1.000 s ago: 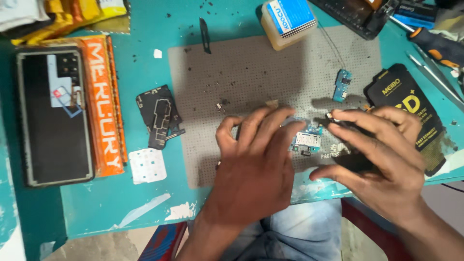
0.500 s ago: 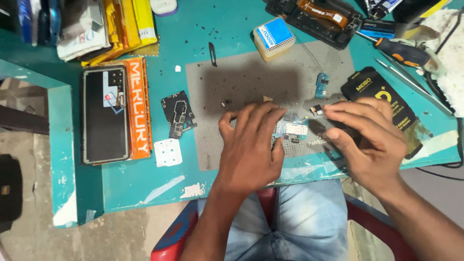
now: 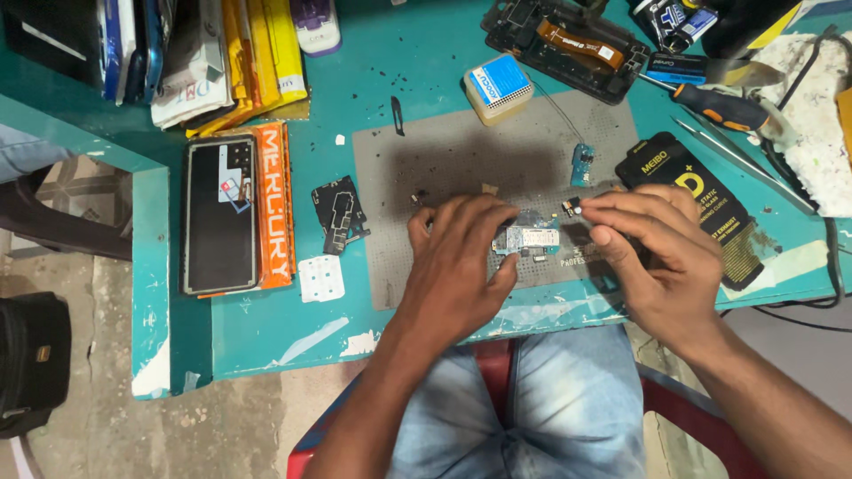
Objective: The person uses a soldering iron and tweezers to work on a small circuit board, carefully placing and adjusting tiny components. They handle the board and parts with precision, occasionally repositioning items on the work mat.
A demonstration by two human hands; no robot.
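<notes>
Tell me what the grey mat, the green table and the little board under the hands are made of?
The grey mat looks like soft rubber or silicone: matte, dotted with a grid of small pits. The table seems to be painted wood; the teal paint is chipped and scuffed pale at the edge. The small board by the left hand and right hand looks like rigid blue circuit board with shiny metal parts.

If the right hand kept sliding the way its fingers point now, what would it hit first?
The right hand points leftward, pinching a small dark part. It would probably first meet the circuit board under the left hand, though their relative heights are unclear.
</notes>
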